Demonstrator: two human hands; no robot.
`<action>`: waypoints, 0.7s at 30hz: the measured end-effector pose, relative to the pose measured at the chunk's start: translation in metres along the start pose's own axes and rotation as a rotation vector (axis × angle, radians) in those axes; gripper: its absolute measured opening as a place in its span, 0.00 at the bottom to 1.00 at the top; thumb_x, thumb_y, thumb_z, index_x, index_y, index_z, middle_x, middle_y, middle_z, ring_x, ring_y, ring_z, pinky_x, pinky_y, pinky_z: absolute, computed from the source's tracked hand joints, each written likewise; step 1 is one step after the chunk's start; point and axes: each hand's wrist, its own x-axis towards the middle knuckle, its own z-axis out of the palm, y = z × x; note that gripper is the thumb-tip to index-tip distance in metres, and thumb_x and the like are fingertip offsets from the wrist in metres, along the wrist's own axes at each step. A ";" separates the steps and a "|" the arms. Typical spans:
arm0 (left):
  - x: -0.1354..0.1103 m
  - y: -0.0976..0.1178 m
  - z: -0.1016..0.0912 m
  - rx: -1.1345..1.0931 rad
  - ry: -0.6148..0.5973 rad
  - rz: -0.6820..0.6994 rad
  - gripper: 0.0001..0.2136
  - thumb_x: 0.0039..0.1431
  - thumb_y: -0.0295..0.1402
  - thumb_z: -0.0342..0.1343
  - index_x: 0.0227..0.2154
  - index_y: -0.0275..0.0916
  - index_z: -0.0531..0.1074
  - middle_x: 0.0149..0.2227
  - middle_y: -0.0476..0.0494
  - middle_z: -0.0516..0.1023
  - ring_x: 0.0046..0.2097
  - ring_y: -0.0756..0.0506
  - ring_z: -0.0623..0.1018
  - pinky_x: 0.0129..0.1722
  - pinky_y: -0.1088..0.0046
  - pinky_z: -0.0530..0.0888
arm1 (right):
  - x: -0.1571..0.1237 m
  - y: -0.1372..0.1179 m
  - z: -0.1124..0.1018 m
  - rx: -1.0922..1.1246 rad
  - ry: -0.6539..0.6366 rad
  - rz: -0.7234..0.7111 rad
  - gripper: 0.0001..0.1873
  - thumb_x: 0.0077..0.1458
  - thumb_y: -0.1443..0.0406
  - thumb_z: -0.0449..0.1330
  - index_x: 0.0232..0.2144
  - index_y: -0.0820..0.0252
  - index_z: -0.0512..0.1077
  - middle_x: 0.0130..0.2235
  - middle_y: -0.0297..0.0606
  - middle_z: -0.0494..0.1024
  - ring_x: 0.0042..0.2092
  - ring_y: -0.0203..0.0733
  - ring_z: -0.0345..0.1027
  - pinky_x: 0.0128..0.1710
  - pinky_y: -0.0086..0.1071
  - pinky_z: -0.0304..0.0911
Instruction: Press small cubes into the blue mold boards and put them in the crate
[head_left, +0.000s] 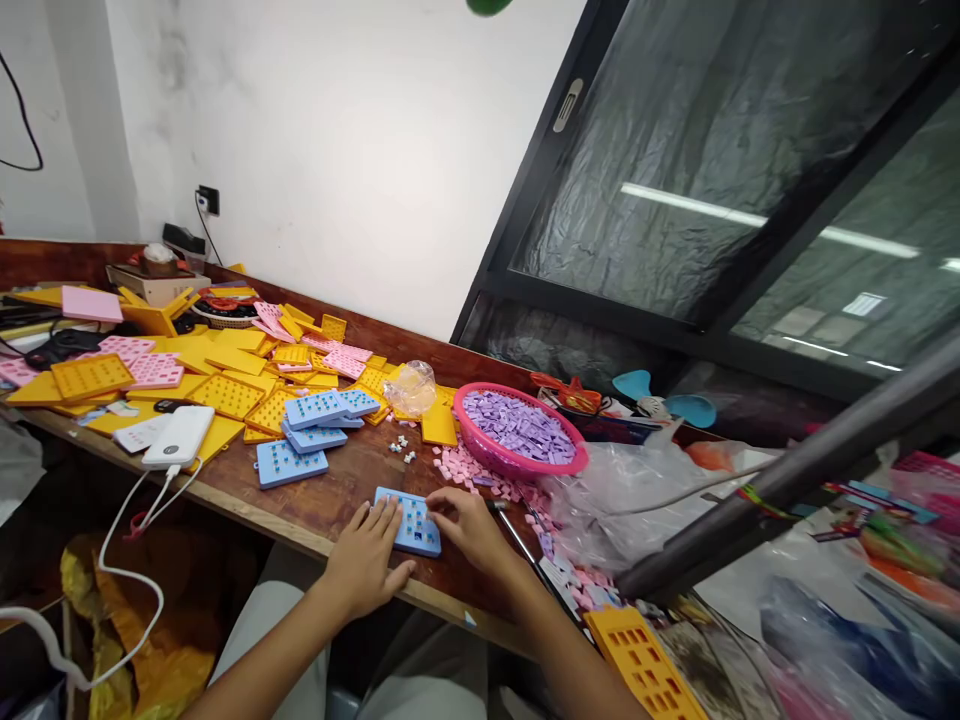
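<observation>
A light blue plastic board (414, 528) with rows of small darker blue pegs lies on the table's near edge. My left hand (367, 555) rests on its left side, fingers stretched flat over the surface and thumb apart. At the board's upper right, my right hand (469, 525) is closed in a pinch, with fingertips at the edge of the pegs; anything between them is too small to make out. To the left sits a loose stack of similar blue boards (292, 463). A few small white pieces (401, 446) are scattered beyond the board.
A pink basket (459, 400) full of purple pieces stands at the back right, with pink pieces (469, 468) spilled around it. Many yellow boards (225, 395) cover the left. A white power bank (178, 437) trails cables. A dark pole (750, 490) slants across the right.
</observation>
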 end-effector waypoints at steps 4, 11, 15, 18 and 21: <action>0.005 0.003 -0.005 -0.017 -0.033 -0.032 0.33 0.67 0.53 0.47 0.66 0.34 0.62 0.68 0.31 0.62 0.69 0.33 0.62 0.68 0.51 0.55 | -0.029 -0.013 0.019 -0.034 -0.034 -0.028 0.11 0.58 0.69 0.61 0.41 0.54 0.79 0.43 0.38 0.83 0.45 0.46 0.75 0.50 0.40 0.67; 0.026 -0.007 -0.009 -0.066 -0.091 0.104 0.39 0.64 0.57 0.49 0.69 0.35 0.55 0.71 0.32 0.56 0.72 0.34 0.55 0.70 0.52 0.50 | -0.037 0.000 0.049 0.108 0.208 0.076 0.07 0.58 0.64 0.62 0.39 0.55 0.80 0.42 0.42 0.82 0.46 0.49 0.75 0.50 0.43 0.70; 0.029 -0.012 0.001 -0.077 -0.161 0.111 0.37 0.66 0.57 0.45 0.69 0.37 0.55 0.71 0.34 0.56 0.72 0.35 0.54 0.70 0.51 0.46 | -0.037 0.004 0.047 0.140 0.199 0.124 0.09 0.58 0.61 0.63 0.40 0.56 0.79 0.42 0.42 0.82 0.44 0.48 0.76 0.48 0.41 0.70; 0.031 -0.010 0.001 -0.080 -0.167 0.103 0.37 0.64 0.57 0.48 0.68 0.38 0.58 0.70 0.34 0.58 0.71 0.35 0.55 0.70 0.51 0.47 | -0.036 0.004 0.045 0.101 0.189 0.132 0.07 0.59 0.60 0.63 0.37 0.56 0.79 0.40 0.41 0.82 0.43 0.47 0.75 0.47 0.40 0.70; 0.033 -0.008 -0.001 -0.098 -0.157 0.092 0.36 0.62 0.55 0.52 0.67 0.37 0.60 0.68 0.33 0.62 0.70 0.33 0.58 0.69 0.50 0.48 | -0.035 0.004 0.046 0.112 0.187 0.140 0.07 0.58 0.60 0.64 0.35 0.56 0.79 0.39 0.40 0.82 0.43 0.47 0.75 0.47 0.40 0.69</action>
